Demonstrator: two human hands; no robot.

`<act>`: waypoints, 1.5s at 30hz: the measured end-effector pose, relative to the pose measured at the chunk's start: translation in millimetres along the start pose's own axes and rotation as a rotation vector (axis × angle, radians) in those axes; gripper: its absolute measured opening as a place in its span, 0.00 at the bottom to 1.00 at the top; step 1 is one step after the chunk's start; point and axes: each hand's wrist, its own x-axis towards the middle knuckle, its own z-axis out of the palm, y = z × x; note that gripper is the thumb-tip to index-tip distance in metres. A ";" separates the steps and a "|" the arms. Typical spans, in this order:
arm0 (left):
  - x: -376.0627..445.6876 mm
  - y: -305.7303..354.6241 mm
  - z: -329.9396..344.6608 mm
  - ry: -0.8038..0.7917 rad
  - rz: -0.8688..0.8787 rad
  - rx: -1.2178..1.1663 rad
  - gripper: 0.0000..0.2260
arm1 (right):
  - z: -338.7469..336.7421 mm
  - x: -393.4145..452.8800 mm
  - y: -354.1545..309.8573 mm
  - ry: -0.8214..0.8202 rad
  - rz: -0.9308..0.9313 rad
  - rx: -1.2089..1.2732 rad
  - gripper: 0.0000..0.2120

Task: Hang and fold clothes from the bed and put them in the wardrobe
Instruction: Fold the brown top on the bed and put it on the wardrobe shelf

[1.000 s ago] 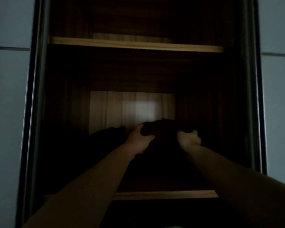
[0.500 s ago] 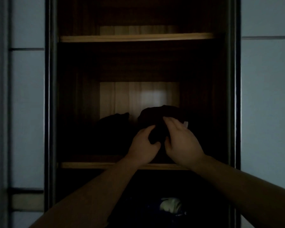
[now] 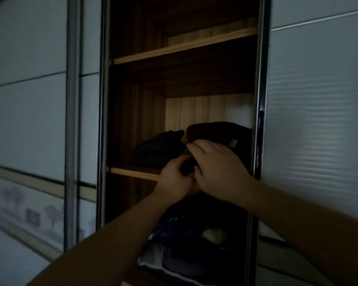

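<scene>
The wardrobe stands with its middle section uncovered, and a wooden shelf (image 3: 132, 172) crosses it at chest height. A folded dark garment (image 3: 215, 132) with a small pale label lies on the right of this shelf. My left hand (image 3: 175, 179) and my right hand (image 3: 220, 169) meet at the garment's front left corner. Left fingers curl round the dark fabric from below. Right fingers lie over its top edge, with the thumb tucked under. The dim light hides the garment's front edge.
A second dark folded pile (image 3: 157, 150) lies left of the garment on the same shelf. An upper shelf (image 3: 174, 49) looks bare. Below, dark bedding and a pale-edged cushion (image 3: 184, 256) fill the lower compartment. Pale sliding doors (image 3: 318, 120) flank the opening.
My hands drew back from deep in the shelf to the garment's front and came together there. The view swung, so the wardrobe opening now looks tilted and closer.
</scene>
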 end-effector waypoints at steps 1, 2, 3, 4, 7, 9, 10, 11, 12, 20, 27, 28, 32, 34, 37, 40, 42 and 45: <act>-9.6 6.2 3.3 -0.001 0.008 -0.010 0.18 | -2.2 -6.1 0.4 0.019 -0.019 0.021 0.26; -18.7 11.2 6.8 -0.004 0.005 -0.021 0.15 | -3.7 -11.8 1.5 0.034 -0.043 0.034 0.24; -27.1 16.1 10.2 0.000 0.000 -0.029 0.13 | -5.2 -16.9 3.1 0.044 -0.072 0.039 0.23; -34.7 20.8 13.5 0.010 -0.019 -0.026 0.11 | -7.1 -21.8 5.2 0.052 -0.098 0.037 0.22; -48.9 34.2 24.7 0.008 -0.058 -0.049 0.08 | -19.3 -32.2 14.7 0.052 -0.160 -0.007 0.18; -55.0 43.1 34.6 -0.011 -0.071 -0.089 0.03 | -29.3 -38.3 23.1 0.075 -0.182 -0.068 0.15; -58.4 47.3 40.5 -0.014 -0.081 -0.099 0.03 | -33.5 -41.9 28.1 0.080 -0.190 -0.108 0.14; -61.4 51.9 47.1 -0.019 -0.088 -0.106 0.04 | -37.7 -45.6 33.0 0.082 -0.202 -0.150 0.13; -65.4 58.0 53.9 -0.032 -0.092 -0.123 0.05 | -41.7 -50.0 38.0 0.077 -0.215 -0.183 0.13; -81.1 76.6 105.2 -0.056 -0.238 -0.218 0.10 | -68.9 -90.5 79.2 0.080 -0.208 -0.320 0.20; -79.9 76.8 109.8 0.026 -0.209 -0.235 0.05 | -64.2 -106.5 93.5 0.067 -0.109 -0.358 0.36; -81.0 77.0 109.1 0.040 -0.202 -0.236 0.05 | -62.7 -106.7 93.4 0.068 -0.113 -0.364 0.36; -82.9 76.8 106.1 0.113 -0.181 -0.197 0.07 | -57.6 -103.6 89.9 0.088 -0.111 -0.358 0.36; -83.3 77.3 103.7 0.139 -0.175 -0.190 0.08 | -55.5 -101.3 86.7 0.102 -0.105 -0.346 0.37; -82.8 75.5 98.2 0.160 -0.175 -0.175 0.09 | -52.4 -96.5 80.5 0.119 -0.103 -0.333 0.38; -82.2 70.0 92.0 0.191 -0.186 -0.178 0.08 | -47.8 -89.3 71.6 0.109 -0.096 -0.317 0.38; -81.2 65.8 87.3 0.220 -0.200 -0.174 0.09 | -44.1 -82.8 66.0 0.097 -0.096 -0.309 0.38; -79.5 56.6 78.7 0.267 -0.215 -0.122 0.09 | -38.2 -72.7 56.9 0.091 -0.101 -0.296 0.38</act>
